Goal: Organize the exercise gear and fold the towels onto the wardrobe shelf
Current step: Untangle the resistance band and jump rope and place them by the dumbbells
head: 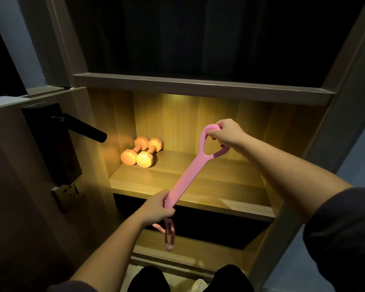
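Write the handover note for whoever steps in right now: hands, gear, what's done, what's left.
Left hand: grips the lower strap of the pink resistance band; the bottom loop hangs below the fist.
Right hand: holds the band's top loop, over the lit shelf.
Done: two orange dumbbells lie side by side at the shelf's back left.
Left: set the band on the shelf. No towels are in view, so the folding looks yet to do.

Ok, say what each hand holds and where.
Both grip the pink resistance band: right hand on its top loop, left hand round the strap near the lower loop.
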